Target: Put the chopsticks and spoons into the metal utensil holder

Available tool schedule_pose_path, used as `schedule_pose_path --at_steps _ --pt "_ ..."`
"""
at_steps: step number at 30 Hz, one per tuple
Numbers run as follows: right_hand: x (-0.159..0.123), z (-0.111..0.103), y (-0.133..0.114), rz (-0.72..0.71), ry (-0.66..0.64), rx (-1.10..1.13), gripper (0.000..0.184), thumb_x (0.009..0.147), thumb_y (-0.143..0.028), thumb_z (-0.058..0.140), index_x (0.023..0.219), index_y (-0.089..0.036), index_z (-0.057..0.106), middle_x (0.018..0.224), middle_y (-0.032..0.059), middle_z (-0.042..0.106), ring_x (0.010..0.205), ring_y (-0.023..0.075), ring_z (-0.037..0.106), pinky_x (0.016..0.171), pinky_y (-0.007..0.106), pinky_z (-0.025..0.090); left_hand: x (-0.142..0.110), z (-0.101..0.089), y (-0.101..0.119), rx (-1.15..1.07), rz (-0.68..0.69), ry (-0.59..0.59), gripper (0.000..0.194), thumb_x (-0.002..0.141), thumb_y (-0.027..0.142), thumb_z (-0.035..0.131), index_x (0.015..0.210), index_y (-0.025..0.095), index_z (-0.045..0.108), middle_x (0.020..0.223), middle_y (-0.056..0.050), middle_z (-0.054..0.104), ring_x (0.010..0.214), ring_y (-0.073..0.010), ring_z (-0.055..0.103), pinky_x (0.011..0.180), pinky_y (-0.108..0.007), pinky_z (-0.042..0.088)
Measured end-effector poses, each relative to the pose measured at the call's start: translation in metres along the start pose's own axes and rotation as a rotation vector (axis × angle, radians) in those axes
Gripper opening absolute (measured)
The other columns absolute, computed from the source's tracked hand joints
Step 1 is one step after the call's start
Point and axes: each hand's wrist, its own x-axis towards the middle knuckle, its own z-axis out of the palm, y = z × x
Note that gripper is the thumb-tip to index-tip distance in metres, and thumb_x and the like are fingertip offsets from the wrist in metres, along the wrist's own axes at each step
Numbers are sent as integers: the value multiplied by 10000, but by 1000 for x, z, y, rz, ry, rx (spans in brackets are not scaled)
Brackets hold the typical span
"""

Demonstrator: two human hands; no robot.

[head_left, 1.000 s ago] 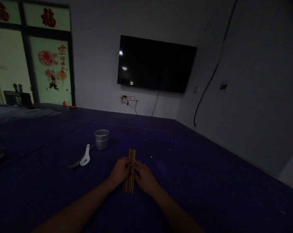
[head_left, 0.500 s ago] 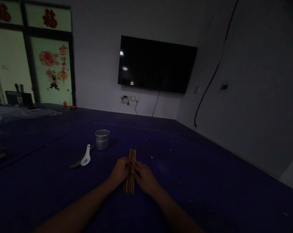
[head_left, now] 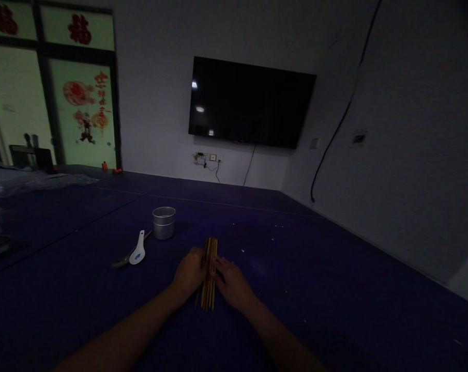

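Note:
A bundle of wooden chopsticks (head_left: 209,279) lies on the dark blue-purple table, pointing away from me. My left hand (head_left: 190,269) is closed against the bundle's left side, its fingertips partly hidden behind the sticks. From the right, my right hand (head_left: 230,281) presses its thumb and fingers on the same chopsticks. One stick at the near left end sits slightly apart from the others. Beyond the left hand stand a grey metal cup (head_left: 164,225) and a white soup spoon (head_left: 138,252). The spoon overlaps a darker metal spoon (head_left: 120,262).
Small white bits are scattered over the table (head_left: 334,299) to the right. Clear plastic sheeting (head_left: 43,181) lies at the far left, near a dark holder (head_left: 31,156). A television (head_left: 251,103) hangs on the wall, and a black cable (head_left: 330,139) runs down the right wall.
My left hand has shifted slightly left and toward me along the chopsticks. One stick's near end has separated a little to the left. The right hand stays nearly in place.

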Motion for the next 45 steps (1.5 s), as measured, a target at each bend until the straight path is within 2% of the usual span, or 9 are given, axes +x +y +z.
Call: schedule_pose_path --at_steps 5,11,19,29,33,36,39,41,45 --pt "1 0 0 3 -6 -6 426 918 -320 389 1311 -190 492 1377 99 461 1306 250 353 1065 472 258 -2 -6 2 206 -23 -82 194 841 196 436 891 125 610 871 -112 634 842 -215 610 732 -295 431" --pt "1 2 1 -13 16 -2 409 917 -297 391 1298 -202 507 1363 99 477 1291 245 378 1059 466 269 -1 -7 2 282 10 -125 256 870 228 397 861 127 632 869 -123 651 871 -232 617 765 -322 439" --pt "0 2 1 -9 18 0 422 915 -289 394 1315 -194 488 1359 98 483 1293 244 374 1066 463 257 -2 -9 7 389 81 -162 327 891 240 355 930 107 651 975 -176 652 975 -311 589 814 -427 441" --pt "0 3 2 -30 103 39 396 908 -249 388 1266 -181 542 1321 109 521 1265 245 414 1050 454 295 1 -10 4 384 88 -150 311 882 220 374 905 98 659 920 -167 659 932 -287 605 786 -386 448" --pt "3 -1 -3 -57 223 212 368 891 -251 414 1205 -189 597 1219 105 601 1168 226 514 1011 407 358 2 -14 7 332 71 -102 316 893 213 350 869 109 647 910 -143 655 907 -246 601 801 -351 435" --pt "6 -2 -8 -56 297 477 338 875 -315 460 1143 -217 641 1101 80 664 1026 220 595 928 392 429 1 -12 12 145 108 -11 325 907 222 326 829 135 629 854 -100 649 868 -213 592 803 -329 426" --pt "9 1 -9 30 275 813 360 827 -433 532 1075 -216 678 932 58 706 811 202 636 752 355 497 -1 -6 17 -49 148 68 323 907 229 317 790 153 608 814 -75 636 838 -200 579 781 -326 426" --pt "10 3 -8 134 245 1015 451 746 -485 622 1077 -183 676 830 58 705 686 179 623 635 315 493 -2 -2 19 -128 168 82 315 904 225 313 784 160 597 824 -69 633 834 -195 568 769 -324 427" --pt "9 5 -3 240 204 1210 585 606 -457 753 1094 -146 663 741 49 685 630 156 604 612 287 465 -4 1 19 -204 185 41 297 900 208 305 764 170 566 849 -64 626 827 -187 553 747 -314 427"
